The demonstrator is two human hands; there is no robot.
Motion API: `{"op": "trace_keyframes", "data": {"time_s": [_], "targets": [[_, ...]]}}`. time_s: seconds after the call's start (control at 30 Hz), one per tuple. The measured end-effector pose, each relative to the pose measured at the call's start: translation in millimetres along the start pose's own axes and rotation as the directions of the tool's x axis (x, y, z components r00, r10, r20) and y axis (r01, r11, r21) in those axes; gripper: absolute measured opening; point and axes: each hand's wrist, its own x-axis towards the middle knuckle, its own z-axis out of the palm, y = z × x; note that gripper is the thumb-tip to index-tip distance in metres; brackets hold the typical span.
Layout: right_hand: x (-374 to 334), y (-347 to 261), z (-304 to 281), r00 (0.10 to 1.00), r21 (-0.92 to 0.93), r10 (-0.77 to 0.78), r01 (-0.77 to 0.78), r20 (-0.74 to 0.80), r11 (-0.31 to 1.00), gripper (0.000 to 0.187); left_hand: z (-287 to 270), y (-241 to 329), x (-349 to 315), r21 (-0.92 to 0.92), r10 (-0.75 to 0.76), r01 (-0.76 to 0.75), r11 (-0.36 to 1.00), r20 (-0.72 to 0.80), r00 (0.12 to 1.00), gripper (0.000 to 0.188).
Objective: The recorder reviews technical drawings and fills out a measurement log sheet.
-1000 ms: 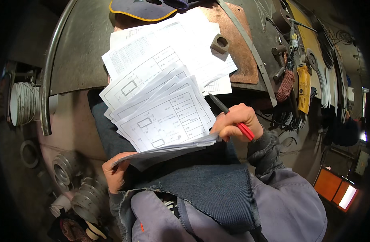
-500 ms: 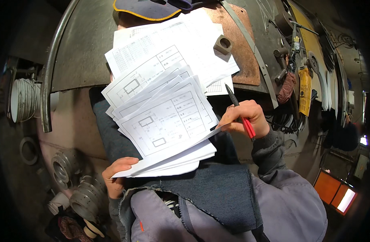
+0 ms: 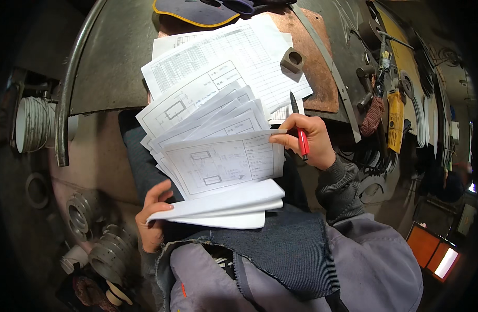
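Note:
My right hand (image 3: 307, 139) pinches the upper right corner of a drawing sheet (image 3: 226, 161) and lifts that edge. Between its fingers it also keeps a red and black pen (image 3: 302, 136), black end pointing away from me. My left hand (image 3: 154, 214) grips the left end of a stack of folded-over white sheets (image 3: 223, 205) above my lap. Beyond the lifted sheet, several more drawing sheets (image 3: 181, 106) fan out toward the table. They show framed rectangular outlines and small table boxes. A printed table sheet (image 3: 192, 57) lies past them, partly covered.
A square metal block with a round hole (image 3: 292, 60) rests on the papers. Under them is a copper-coloured plate (image 3: 322, 88), crossed by a metal strip (image 3: 330, 67). A yellow angle grinder (image 3: 395, 119) lies at right. Metal rings (image 3: 111, 249) stand low at left.
My right hand has moved slightly up and left, raising the top sheet's far edge so it stands tilted. My left fingers have loosened and risen a little at the stack's left end.

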Motion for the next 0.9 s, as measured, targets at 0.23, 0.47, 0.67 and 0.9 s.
{"op": "trace_keyframes", "data": {"time_s": [0.23, 0.47, 0.67, 0.9], "targets": [[-2, -33, -10, 0.856, 0.395, -0.236, 0.040, 0.460, 0.918, 0.021, 19, 19, 22, 0.005, 0.036, -0.035, 0.999, -0.098, 0.995, 0.004], [-5, -23, -6, 0.957, 0.359, -0.146, 0.048, 0.250, 0.932, 0.019, 13, 20, 19, -0.040, -0.046, 0.047, 0.998, 0.021, 0.999, 0.032], [5, -17, 4, 0.967, 0.031, -0.013, 0.021, -0.255, 0.999, 0.012, 10, 13, 5, -0.010, 0.008, -0.008, 1.000, -0.010, 1.000, 0.021], [10, -4, 14, 0.956, -0.031, 0.043, -0.054, -0.290, 0.998, 0.018, 23, 17, 14, -0.110, 0.028, -0.027, 0.994, 0.014, 0.999, 0.016]]}}
